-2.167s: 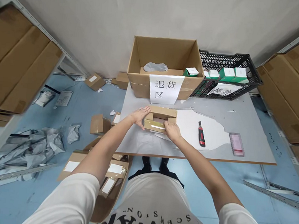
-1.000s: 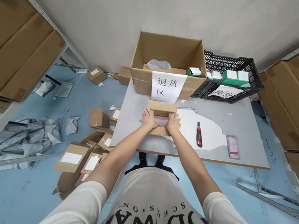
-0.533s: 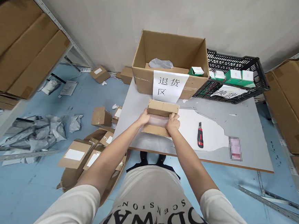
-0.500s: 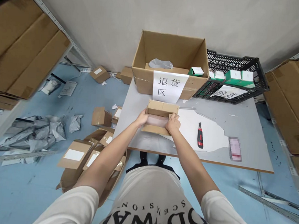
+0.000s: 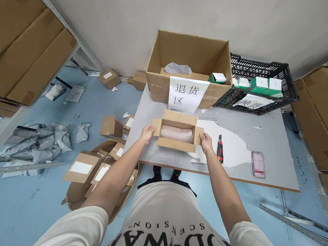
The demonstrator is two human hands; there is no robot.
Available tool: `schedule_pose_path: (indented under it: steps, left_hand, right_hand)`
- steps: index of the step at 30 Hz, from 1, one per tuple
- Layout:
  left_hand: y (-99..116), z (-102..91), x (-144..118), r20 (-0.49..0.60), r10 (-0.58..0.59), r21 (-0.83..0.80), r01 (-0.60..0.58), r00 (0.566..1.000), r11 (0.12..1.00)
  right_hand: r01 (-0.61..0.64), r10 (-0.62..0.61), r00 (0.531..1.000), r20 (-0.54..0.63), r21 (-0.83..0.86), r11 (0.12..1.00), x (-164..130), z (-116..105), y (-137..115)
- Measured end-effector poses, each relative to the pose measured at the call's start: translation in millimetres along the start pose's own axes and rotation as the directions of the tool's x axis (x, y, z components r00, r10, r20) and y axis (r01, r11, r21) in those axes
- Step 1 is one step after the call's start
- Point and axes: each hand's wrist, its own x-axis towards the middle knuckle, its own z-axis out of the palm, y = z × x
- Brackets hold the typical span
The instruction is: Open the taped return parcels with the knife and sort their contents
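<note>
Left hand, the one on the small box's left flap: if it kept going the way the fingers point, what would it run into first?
The left hand points at the small open box; past its left flap it would probably meet the pinkish wrapped bundle inside, though depth is unclear.

Showing two hands (image 5: pixel 147 132), one opened parcel (image 5: pixel 176 144), one large carton (image 5: pixel 188 70), one crate (image 5: pixel 261 91), one knife (image 5: pixel 219 149), two paper signs (image 5: pixel 186 94).

The person wears a white short-sleeved T-shirt (image 5: pixel 170 226) with bold black lettering, bare forearms, and dark shoes (image 5: pixel 165 173).
</note>
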Motion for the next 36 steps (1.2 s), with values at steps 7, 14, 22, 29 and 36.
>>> schedule_pose_path:
  steps: [7, 14, 22, 29, 36]
  left_hand:
    - [33.4, 5.5, -6.2, 0.044, 0.441, 0.702, -0.342, 0.896, 0.624]
    - [75.0, 33.4, -36.4, 0.399, 0.470, 0.839, -0.520, 0.787, 0.158]
    - [42.5, 32.5, -83.7, 0.617, 0.315, 0.743, -0.666, 0.721, 0.069]
    - [28.6, 21.6, -88.7, 0.611, 0.290, 0.749, -0.656, 0.737, 0.091]
    - [27.4, 23.3, -84.0, 0.585, 0.255, 0.773, -0.624, 0.770, 0.112]
  right_hand:
    - [0.342, -0.493, 0.867, 0.068, -0.801, 0.491, -13.4, -1.0, -39.8]
    - [0.684, 0.037, 0.729, 0.684, -0.725, -0.079, -23.9, 77.2, -92.2]
    - [0.668, 0.281, 0.731, 0.622, -0.736, -0.111, 18.2, 129.0, -58.5]
    - [0.658, 0.221, 0.749, 0.625, -0.739, -0.141, 28.3, 128.5, -26.4]
    - [0.675, 0.122, 0.738, 0.664, -0.730, -0.111, 41.6, 128.9, -12.5]
